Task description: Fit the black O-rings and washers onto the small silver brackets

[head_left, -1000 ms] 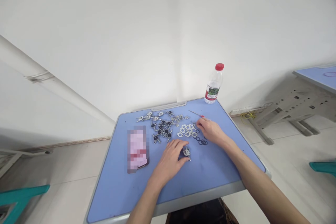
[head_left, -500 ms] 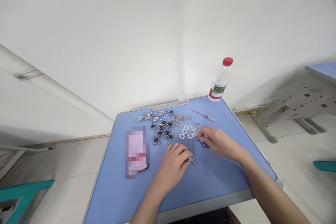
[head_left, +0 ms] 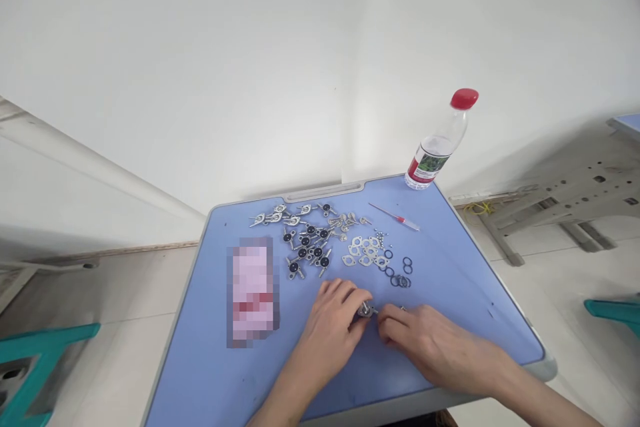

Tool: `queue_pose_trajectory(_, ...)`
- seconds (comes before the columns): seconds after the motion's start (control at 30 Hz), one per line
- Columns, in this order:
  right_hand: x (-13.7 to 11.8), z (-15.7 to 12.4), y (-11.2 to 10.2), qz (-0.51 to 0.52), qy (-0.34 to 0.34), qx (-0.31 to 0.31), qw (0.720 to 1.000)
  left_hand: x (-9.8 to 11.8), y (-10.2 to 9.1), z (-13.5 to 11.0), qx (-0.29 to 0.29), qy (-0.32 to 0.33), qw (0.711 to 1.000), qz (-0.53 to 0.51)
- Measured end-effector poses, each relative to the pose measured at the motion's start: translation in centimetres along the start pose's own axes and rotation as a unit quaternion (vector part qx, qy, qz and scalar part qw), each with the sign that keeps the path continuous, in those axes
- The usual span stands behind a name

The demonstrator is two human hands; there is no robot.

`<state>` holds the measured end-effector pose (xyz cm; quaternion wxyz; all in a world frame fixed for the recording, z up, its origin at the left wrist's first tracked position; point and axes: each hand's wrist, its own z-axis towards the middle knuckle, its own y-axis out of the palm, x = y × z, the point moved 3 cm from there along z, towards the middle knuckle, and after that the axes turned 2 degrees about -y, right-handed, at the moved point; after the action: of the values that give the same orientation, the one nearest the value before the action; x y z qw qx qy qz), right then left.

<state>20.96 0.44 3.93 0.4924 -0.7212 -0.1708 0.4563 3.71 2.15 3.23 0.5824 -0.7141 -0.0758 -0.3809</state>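
Observation:
My left hand [head_left: 334, 320] is closed on a small metal flanged part [head_left: 367, 310] that has a short stub. Just to its right, my right hand [head_left: 425, 340] has its fingers pinched together close to the stub. A bit of something small shows past its knuckles, too small to name. Beyond my hands lie several black O-rings [head_left: 400, 281] and a cluster of flat oval gasket plates [head_left: 367, 260]. To the left are several metal fittings with round black caps [head_left: 303, 253].
Behind these lie uncapped fittings [head_left: 274, 217], small stemmed metal pieces [head_left: 345, 222], tiny balls [head_left: 381, 237] and a thin red-handled screwdriver [head_left: 400, 219]. A red-capped bottle [head_left: 430, 157] stands at the back right edge. A blurred pink item [head_left: 251, 290] lies on the left.
My right hand has drawn back from the O-rings to the part in my left hand, uncovering the rings. The view has shifted slightly.

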Motion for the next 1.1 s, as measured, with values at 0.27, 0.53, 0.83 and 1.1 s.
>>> queue_pose_trajectory(0.27,0.9,0.3,-0.1,0.039,-0.002,-0.021,0.999,-0.4,-0.1,0.2,-0.007,-0.024,1.0,-0.016)
queue_pose_trajectory(0.53,1.1,0.1,0.2,0.047,0.001,-0.024,0.999,-0.3,-0.1,0.1,-0.012,-0.029,0.999,-0.014)
queue_pose_trajectory(0.83,1.4,0.3,0.6,0.054,-0.004,-0.029,0.998,-0.3,0.0,0.2,-0.018,0.007,1.0,-0.009)
queue_pose_trajectory(1.1,1.4,0.4,0.7,0.04,-0.002,-0.035,0.999,-0.2,0.4,0.0,-0.023,0.034,0.999,0.011)
